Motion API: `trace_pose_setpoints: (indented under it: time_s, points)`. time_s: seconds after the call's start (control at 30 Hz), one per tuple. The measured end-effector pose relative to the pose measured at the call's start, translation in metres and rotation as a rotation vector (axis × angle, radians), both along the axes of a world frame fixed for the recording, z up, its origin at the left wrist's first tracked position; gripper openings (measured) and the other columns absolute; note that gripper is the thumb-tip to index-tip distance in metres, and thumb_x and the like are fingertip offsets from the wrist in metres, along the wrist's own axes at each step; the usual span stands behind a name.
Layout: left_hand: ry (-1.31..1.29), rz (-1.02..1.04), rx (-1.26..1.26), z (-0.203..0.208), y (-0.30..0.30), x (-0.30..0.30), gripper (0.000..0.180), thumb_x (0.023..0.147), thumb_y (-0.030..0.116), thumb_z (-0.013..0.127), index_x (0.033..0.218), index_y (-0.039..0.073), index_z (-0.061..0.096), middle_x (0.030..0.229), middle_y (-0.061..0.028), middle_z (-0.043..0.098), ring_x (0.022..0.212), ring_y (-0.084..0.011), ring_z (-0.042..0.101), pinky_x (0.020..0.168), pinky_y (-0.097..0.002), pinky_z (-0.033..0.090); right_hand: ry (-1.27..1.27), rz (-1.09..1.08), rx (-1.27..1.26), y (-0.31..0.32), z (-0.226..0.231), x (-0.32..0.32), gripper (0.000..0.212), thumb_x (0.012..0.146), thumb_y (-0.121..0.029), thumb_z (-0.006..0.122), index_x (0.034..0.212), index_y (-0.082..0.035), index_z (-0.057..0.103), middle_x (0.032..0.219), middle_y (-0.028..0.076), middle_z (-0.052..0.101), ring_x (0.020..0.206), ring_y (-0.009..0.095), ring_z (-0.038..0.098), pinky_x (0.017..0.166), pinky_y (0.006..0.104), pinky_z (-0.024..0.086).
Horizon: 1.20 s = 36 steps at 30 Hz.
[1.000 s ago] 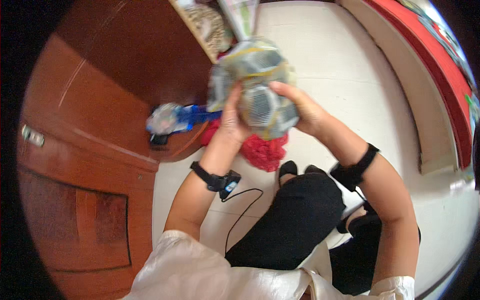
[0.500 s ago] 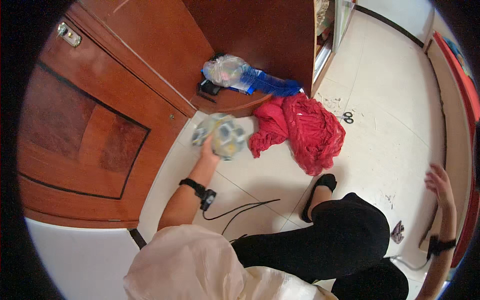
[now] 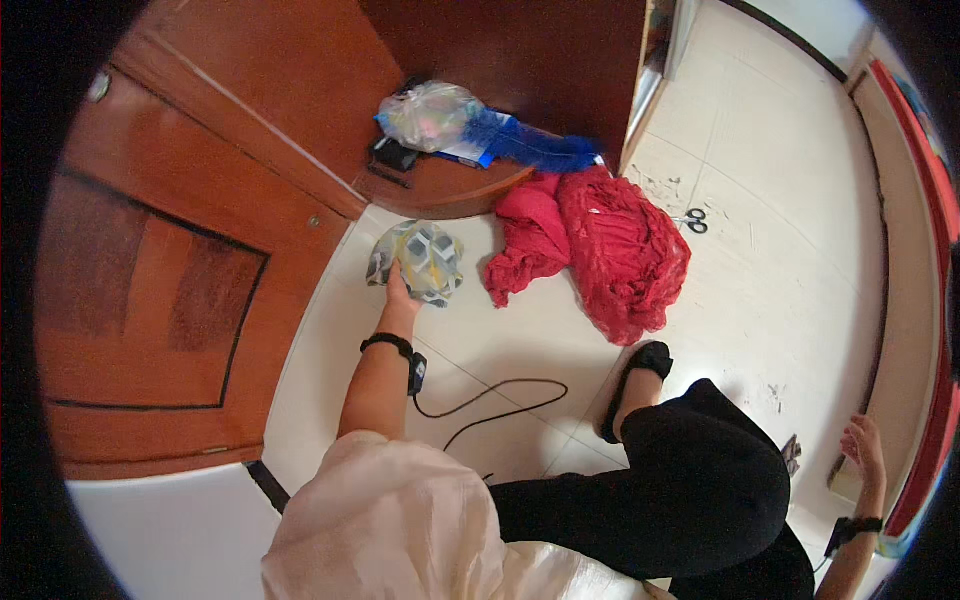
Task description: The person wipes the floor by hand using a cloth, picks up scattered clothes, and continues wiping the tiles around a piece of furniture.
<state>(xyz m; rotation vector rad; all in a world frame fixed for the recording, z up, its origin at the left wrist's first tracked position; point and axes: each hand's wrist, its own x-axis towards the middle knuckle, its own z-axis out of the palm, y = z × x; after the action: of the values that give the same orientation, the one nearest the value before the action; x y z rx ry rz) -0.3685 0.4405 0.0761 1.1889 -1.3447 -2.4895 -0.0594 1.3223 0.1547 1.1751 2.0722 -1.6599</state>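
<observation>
My left hand (image 3: 402,296) is closed on a bunched cloth (image 3: 428,255) with a grey, white and yellow block pattern. The bundle is over the tiled floor, near the rounded wooden shelf; whether it touches the tiles I cannot tell. To its right, a red crumpled fabric (image 3: 625,260) lies on the floor, its left part against the shelf's edge. My right hand (image 3: 864,447) is far off to the right by the low wall, holding nothing, its fingers loosely apart.
On the corner shelf (image 3: 440,203) are a filled clear plastic bag (image 3: 430,115) and a blue mesh piece (image 3: 540,145). Black-handled scissors (image 3: 696,221) lie right of the red fabric among small scraps. A black cable (image 3: 520,383) loops below my left wrist. A wooden door (image 3: 170,270) stands at left.
My left hand has moved slightly left with the patterned cloth, which looks sharper now. My right hand has come down toward my leg, along the low wall.
</observation>
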Motion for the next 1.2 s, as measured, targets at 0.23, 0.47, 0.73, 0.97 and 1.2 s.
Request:
trace_pose_setpoints:
  time_s: [0.23, 0.47, 0.73, 0.97, 1.2]
  points:
    - [-0.661, -0.07, -1.194, -0.021, 0.097, -0.013, 0.054, 0.083, 0.034, 0.056, 0.122, -0.002, 0.043, 0.122, -0.021, 0.044, 0.112, -0.0367, 0.044, 0.089, -0.0489, 0.04, -0.079, 0.053, 0.269, -0.022, 0.008, 0.001, 0.037, 0.085, -0.01, 0.052, 0.119, -0.001, 0.043, 0.085, 0.008, 0.052, 0.063, 0.014, 0.054, 0.051, 0.0261, 0.044]
    - [0.386, -0.767, -1.759, 0.001, 0.193, -0.024, 0.074, 0.072, 0.019, 0.069, 0.132, 0.004, 0.029, 0.131, -0.026, 0.034, 0.123, -0.0391, 0.032, 0.099, -0.0426, 0.032, -0.054, 0.512, 0.378, -0.068, 0.01, -0.027, 0.038, 0.079, -0.008, 0.057, 0.115, 0.0, 0.048, 0.086, 0.01, 0.057, 0.07, 0.014, 0.055, 0.06, 0.0279, 0.046]
    - [-0.063, -0.888, -1.608, -0.044, 0.195, -0.025, 0.058, 0.073, 0.024, 0.065, 0.122, 0.005, 0.041, 0.104, -0.022, 0.058, 0.094, -0.0382, 0.057, 0.082, -0.0454, 0.045, -0.033, 0.798, 0.674, -0.124, 0.031, -0.027, 0.029, 0.077, -0.012, 0.058, 0.104, -0.003, 0.054, 0.092, 0.018, 0.059, 0.079, 0.031, 0.061, 0.071, 0.0385, 0.049]
    - [0.227, -1.555, -1.385, -0.07, 0.17, 0.093, 0.025, 0.075, 0.016, 0.056, 0.095, 0.0, 0.058, 0.093, -0.023, 0.06, 0.09, -0.0398, 0.056, 0.077, -0.0447, 0.045, -0.228, 0.86, 0.756, -0.126, 0.031, -0.009, 0.026, 0.075, -0.01, 0.057, 0.1, -0.003, 0.057, 0.095, 0.018, 0.06, 0.09, 0.034, 0.058, 0.08, 0.0395, 0.047]
    - [0.041, -2.044, -1.381, -0.052, 0.143, 0.187, 0.042, 0.078, 0.036, 0.057, 0.101, 0.001, 0.058, 0.098, -0.022, 0.059, 0.092, -0.0359, 0.056, 0.081, -0.0426, 0.043, -0.109, 0.821, 0.738, -0.126, 0.044, 0.007, 0.028, 0.074, -0.011, 0.058, 0.101, -0.004, 0.056, 0.092, 0.018, 0.06, 0.087, 0.035, 0.058, 0.077, 0.0405, 0.047]
